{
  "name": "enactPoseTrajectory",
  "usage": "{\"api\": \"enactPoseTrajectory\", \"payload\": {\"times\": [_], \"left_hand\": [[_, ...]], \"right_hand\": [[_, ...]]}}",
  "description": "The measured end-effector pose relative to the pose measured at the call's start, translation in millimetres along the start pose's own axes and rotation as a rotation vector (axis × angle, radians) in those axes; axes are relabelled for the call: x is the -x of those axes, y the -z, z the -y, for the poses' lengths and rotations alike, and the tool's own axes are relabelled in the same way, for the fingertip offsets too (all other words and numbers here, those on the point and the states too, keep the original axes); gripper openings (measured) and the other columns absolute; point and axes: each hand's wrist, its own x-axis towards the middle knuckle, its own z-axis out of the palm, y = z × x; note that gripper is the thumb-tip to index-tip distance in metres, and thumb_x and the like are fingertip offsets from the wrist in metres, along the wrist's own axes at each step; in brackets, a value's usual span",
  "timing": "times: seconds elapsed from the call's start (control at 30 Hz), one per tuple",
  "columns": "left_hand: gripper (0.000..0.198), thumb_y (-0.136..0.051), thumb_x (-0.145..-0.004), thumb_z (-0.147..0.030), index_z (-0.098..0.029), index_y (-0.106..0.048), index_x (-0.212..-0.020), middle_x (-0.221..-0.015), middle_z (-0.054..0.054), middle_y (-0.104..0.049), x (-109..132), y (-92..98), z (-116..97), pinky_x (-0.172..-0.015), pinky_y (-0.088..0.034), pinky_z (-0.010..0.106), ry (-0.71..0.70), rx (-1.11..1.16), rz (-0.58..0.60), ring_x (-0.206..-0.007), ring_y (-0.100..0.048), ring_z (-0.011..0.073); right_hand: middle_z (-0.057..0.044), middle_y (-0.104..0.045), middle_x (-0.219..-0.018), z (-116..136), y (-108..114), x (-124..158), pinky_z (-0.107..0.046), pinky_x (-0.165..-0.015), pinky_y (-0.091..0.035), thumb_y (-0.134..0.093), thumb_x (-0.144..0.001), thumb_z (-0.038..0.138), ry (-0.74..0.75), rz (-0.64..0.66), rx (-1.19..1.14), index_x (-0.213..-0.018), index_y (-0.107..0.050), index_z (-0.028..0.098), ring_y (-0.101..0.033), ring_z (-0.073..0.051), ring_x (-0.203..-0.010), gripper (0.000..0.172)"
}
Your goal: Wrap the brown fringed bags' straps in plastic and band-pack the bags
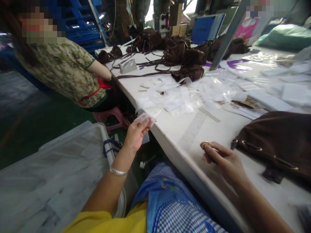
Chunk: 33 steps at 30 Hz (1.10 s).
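Note:
Pinched in my left hand [137, 134] is a small, thin whitish-pink packet [147, 119], held over the near edge of the white table [167, 129]. My right hand [222, 158] is above the tabletop, its fingers closed on a small gold-coloured metal piece [204, 144] that seems joined to something dark; the palm side is hidden. To the right of that hand lies a dark brown bag [279, 142] with gold eyelets, close to the wrist but apart from it.
A large bin [73, 171] with pale plastic scraps stands at my left. Beyond it a person [65, 71] sits on a pink stool [113, 116]. Clear plastic bags [179, 97], brown bags [179, 55] and a slanted metal post [227, 38] are farther back.

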Motion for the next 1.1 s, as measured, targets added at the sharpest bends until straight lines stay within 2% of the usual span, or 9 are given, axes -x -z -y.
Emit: {"api": "enactPoseTrajectory", "payload": {"times": [0.2, 0.37, 0.57, 0.7, 0.83, 0.97, 1.1], "left_hand": [[0.031, -0.089, -0.062, -0.016, -0.013, -0.072, -0.088, -0.086, 0.004, -0.077, 18.4, -37.4, 46.8, -0.075, -0.056, 0.022, 0.222, 0.062, 0.032, -0.076, -0.072, 0.0128], [0.020, -0.084, -0.068, -0.012, -0.014, -0.072, -0.085, -0.088, 0.003, -0.077, 30.4, -69.1, 69.1, -0.071, -0.057, 0.019, 0.360, 0.099, 0.104, -0.075, -0.071, 0.0109], [0.016, -0.079, -0.073, -0.009, -0.014, -0.072, -0.087, -0.087, 0.003, -0.077, 43.2, -88.0, 81.2, -0.070, -0.059, 0.020, 0.487, 0.097, 0.129, -0.075, -0.072, 0.0115], [0.010, -0.078, -0.075, -0.009, -0.013, -0.072, -0.082, -0.082, 0.003, -0.077, 52.1, -95.9, 86.9, -0.071, -0.059, 0.019, 0.479, 0.063, 0.163, -0.073, -0.072, 0.0115], [0.015, -0.074, -0.078, -0.006, -0.013, -0.073, -0.092, -0.091, 0.004, -0.077, 56.1, -101.7, 90.7, -0.074, -0.060, 0.019, 0.465, 0.044, 0.208, -0.076, -0.073, 0.0110], [0.015, -0.075, -0.078, -0.007, -0.014, -0.072, -0.091, -0.092, 0.005, -0.078, 56.3, -106.0, 92.3, -0.075, -0.060, 0.021, 0.481, 0.051, 0.199, -0.079, -0.073, 0.0125], [0.010, -0.076, -0.078, -0.010, -0.014, -0.071, -0.084, -0.084, 0.004, -0.077, 55.4, -110.9, 92.5, -0.072, -0.060, 0.021, 0.484, 0.053, 0.155, -0.074, -0.073, 0.0127]], "right_hand": [[-0.004, -0.063, -0.071, 13.1, -13.9, 5.6, -0.027, -0.052, -0.049, -0.069, -0.085, 0.044, 0.040, -0.003, -0.039, -0.085, -0.075, 0.019, -0.059, -0.014, -0.056, 0.026], [-0.003, -0.063, -0.076, 18.8, -18.1, 9.4, -0.024, -0.048, -0.051, -0.071, -0.084, 0.043, 0.115, -0.029, -0.107, -0.085, -0.075, 0.017, -0.061, -0.011, -0.053, 0.026], [-0.003, -0.062, -0.082, 20.8, -18.0, 10.5, -0.022, -0.048, -0.050, -0.069, -0.085, 0.042, 0.184, -0.115, -0.085, -0.089, -0.076, 0.017, -0.063, -0.010, -0.053, 0.025], [-0.003, -0.061, -0.083, 18.1, -18.2, 10.3, -0.022, -0.048, -0.050, -0.068, -0.086, 0.043, 0.212, -0.189, -0.074, -0.092, -0.076, 0.018, -0.065, -0.010, -0.054, 0.027], [-0.003, -0.061, -0.083, 15.3, -17.9, 9.5, -0.022, -0.049, -0.050, -0.066, -0.087, 0.043, 0.242, -0.312, -0.028, -0.093, -0.076, 0.019, -0.064, -0.010, -0.054, 0.027], [-0.003, -0.061, -0.080, 13.4, -16.7, 9.0, -0.022, -0.049, -0.049, -0.064, -0.089, 0.044, 0.265, -0.412, 0.028, -0.092, -0.076, 0.019, -0.062, -0.009, -0.051, 0.028], [-0.003, -0.062, -0.080, 13.5, -15.7, 9.2, -0.022, -0.049, -0.048, -0.064, -0.089, 0.044, 0.266, -0.441, 0.035, -0.092, -0.076, 0.019, -0.063, -0.010, -0.051, 0.027]]}}
